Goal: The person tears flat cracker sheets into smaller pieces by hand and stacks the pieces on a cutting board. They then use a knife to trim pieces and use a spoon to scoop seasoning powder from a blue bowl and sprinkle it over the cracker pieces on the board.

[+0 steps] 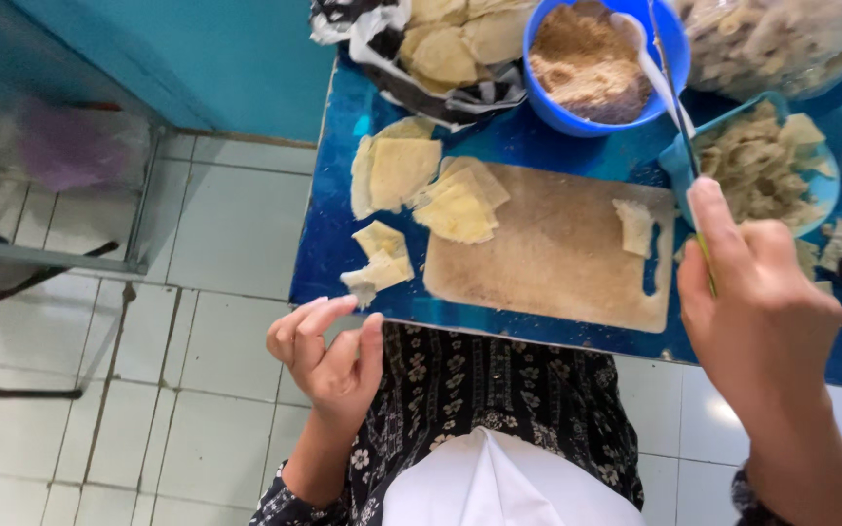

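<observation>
Head view: right hand [762, 312] is gripping a thin knife [672, 93], fingers closed round its handle, above the wooden cutting board [548, 253]. Left hand [328, 356] is hovering empty, fingers loosely curled, near dough pieces [379, 255]. Steadying the blade seems advisable.

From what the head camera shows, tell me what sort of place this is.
Probably a home kitchen or small food-prep corner. A wooden cutting board lies on a blue table with pale dough sheets beside it, a blue bowl holds brown filling, and the floor is white tile.
</observation>
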The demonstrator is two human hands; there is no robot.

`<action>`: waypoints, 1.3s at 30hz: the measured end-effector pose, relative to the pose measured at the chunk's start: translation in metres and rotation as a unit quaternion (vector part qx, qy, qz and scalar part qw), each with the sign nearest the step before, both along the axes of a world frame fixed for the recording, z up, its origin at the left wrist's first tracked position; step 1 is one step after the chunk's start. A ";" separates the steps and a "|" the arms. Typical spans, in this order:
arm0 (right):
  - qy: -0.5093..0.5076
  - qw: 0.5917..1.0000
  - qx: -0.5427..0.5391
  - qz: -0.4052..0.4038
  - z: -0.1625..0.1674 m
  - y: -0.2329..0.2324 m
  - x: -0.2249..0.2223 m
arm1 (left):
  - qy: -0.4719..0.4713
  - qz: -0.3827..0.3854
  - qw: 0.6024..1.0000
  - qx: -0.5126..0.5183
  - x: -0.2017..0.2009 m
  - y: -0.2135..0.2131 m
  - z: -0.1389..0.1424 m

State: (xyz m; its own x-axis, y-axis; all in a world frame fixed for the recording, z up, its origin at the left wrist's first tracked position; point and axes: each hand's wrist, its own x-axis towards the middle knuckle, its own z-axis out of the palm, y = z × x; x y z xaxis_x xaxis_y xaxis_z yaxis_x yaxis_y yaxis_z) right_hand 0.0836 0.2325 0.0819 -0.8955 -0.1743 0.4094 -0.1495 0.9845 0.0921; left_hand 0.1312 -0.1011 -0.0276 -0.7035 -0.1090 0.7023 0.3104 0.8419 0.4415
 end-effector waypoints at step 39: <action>-0.056 0.867 0.068 0.490 -0.039 -0.082 -0.076 | -0.269 -0.112 0.956 0.042 -0.155 0.038 0.025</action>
State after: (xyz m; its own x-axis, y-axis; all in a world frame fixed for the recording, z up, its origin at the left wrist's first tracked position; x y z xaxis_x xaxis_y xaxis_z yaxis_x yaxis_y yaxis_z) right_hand 0.0072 0.1504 0.0424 -0.3231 -0.9143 0.2442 -0.9238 0.3607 0.1284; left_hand -0.0237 -0.0634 -0.0026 -0.9727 0.0469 0.2272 0.1877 0.7350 0.6516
